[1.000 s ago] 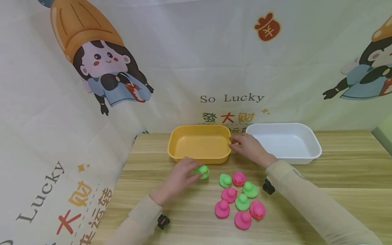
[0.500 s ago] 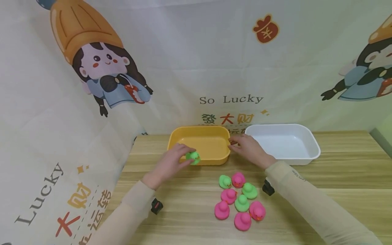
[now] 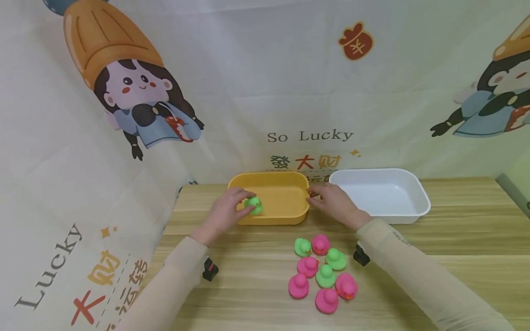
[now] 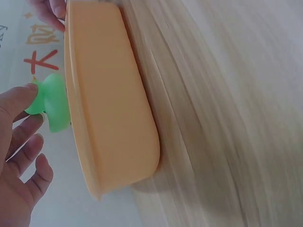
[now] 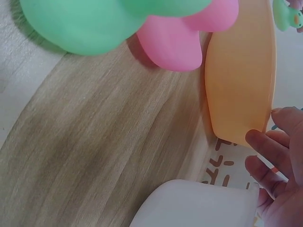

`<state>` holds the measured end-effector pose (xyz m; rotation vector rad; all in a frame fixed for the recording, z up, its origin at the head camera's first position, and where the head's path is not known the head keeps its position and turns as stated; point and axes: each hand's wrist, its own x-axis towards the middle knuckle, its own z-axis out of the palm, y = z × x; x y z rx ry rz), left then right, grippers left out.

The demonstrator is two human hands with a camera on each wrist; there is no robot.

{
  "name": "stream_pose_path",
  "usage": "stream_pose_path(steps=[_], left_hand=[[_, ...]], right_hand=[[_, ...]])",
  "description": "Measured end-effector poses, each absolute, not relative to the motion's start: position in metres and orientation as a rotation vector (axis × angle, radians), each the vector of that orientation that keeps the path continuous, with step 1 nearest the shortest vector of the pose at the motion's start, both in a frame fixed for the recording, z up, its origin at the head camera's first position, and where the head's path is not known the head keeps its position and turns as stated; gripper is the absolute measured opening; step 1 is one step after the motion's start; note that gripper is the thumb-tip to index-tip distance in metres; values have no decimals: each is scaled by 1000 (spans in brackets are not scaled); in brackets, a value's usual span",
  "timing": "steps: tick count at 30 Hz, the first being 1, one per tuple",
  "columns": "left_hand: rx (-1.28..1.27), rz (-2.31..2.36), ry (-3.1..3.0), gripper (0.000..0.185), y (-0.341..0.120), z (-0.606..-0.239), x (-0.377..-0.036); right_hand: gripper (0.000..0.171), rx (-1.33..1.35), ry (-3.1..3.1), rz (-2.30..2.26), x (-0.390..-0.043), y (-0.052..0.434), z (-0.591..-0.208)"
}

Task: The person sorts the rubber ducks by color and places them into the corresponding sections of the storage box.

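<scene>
So far: I see my left hand (image 3: 223, 214) pinching one green duck (image 3: 253, 205) between its fingers (image 4: 19, 97), held over the near-left part of the yellow tub (image 3: 290, 216); whether the duck touches the tub floor I cannot tell.
Right hand: my right hand (image 3: 335, 204) rests at the tub's right rim, fingers (image 5: 265, 146) loosely curled against the edge, seemingly steadying it; I cannot tell whether they truly grip it.
Done: judging by the tubs, nothing lies loose in either one yet; this green duck looks like the first going in.
Left: eight ducks (image 3: 323, 275) sit in a tight cluster on the worktop (image 3: 455, 257), three green and five pink, most touching a neighbour.
White tub: the white tub (image 3: 418, 211) stands just beside the yellow one, holding nothing.
Materials: ducks look like soft, matte rubber with rounded bodies; both tubs are smooth moulded plastic, rectangular with rounded corners and rolled rims.
Surface: pale wood-grain worktop, flat and streaked.
Backdrop: printed cartoon cloth (image 3: 124, 92) hangs behind.
</scene>
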<state>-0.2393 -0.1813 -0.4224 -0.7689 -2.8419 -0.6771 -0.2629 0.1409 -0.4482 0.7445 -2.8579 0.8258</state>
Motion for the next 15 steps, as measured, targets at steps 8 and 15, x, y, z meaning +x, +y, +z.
stream_pose_path(steps=[8, 15], left_hand=[[-733, -659, -2891, 35, -183, -419, -251], [-730, -620, -2929, 34, -182, -419, -261]], right_hand=[[29, 752, -2838, 832, -264, 141, -450], [29, 741, -2858, 826, -265, 141, -451]])
